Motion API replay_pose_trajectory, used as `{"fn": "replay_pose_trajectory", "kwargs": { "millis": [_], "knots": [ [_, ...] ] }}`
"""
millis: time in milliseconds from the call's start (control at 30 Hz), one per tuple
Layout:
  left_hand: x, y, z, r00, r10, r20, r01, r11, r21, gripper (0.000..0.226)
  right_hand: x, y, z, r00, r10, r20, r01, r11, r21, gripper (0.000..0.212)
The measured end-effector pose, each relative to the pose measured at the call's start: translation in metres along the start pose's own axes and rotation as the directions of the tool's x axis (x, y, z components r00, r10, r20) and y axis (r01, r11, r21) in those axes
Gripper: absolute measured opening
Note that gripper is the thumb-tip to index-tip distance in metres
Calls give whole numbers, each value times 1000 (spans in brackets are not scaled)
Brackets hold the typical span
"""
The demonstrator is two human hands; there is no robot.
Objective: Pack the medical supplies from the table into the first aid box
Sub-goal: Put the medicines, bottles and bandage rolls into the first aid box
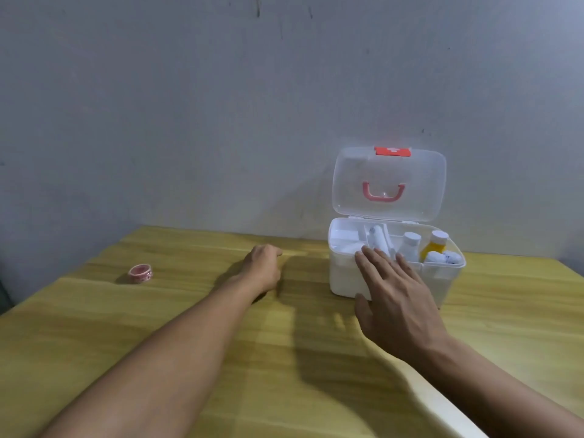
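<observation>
Pink tape roll [140, 273] lies left of box [344, 279].

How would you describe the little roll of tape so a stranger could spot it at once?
Start at the yellow wooden table and look to its far left part, well away from the white first aid box. There lies the roll of tape, alone: a small pink ring with a white pattern, the only supply still outside the box.

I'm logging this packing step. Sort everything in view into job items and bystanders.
Job:
- first aid box, lid open
- tape roll, still on the table
- white bottle, yellow bottle, already packed
- left hand, right hand

Just there:
- wooden table
- wall
</observation>
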State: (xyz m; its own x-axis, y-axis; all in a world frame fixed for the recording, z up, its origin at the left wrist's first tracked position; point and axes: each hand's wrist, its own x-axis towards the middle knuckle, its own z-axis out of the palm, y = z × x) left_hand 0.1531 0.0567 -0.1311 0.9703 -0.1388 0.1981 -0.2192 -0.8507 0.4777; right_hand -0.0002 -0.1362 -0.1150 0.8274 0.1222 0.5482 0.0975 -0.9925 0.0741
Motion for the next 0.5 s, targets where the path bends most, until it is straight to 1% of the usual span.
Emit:
{"fn": "replay_pose_trajectory", "kwargs": {
  "millis": [67,133,200,267,367,500],
  "knots": [
    [-6,-6,-4,999,33,-28,-33,999,-10,39,2,-8,-2,999,34,6,-34,999,-21,69],
    [-13,-15,-12,998,45,-43,-46,999,-18,31,6,-17,-4,999,31,13,-30,999,-38,72],
    [-21,-26,-23,998,28,-62,-29,999,-24,17,12,-30,-7,999,-12,36,13,999,-31,72],
    [-30,-38,-38,996,4,-91,-5,1000,-13,8,18,-44,-9,994,-65,89,65,998,3,72],
    [-48,-57,-63,992,-26,-123,25,1000,-9,5,24,-60,-10,985,-72,159,75,997,-10,74],
    [-67,-97,-92,974,-128,-187,135,990,27,13,23,-63,-3,992,-40,118,48,997,-64,72]
  ]
}}
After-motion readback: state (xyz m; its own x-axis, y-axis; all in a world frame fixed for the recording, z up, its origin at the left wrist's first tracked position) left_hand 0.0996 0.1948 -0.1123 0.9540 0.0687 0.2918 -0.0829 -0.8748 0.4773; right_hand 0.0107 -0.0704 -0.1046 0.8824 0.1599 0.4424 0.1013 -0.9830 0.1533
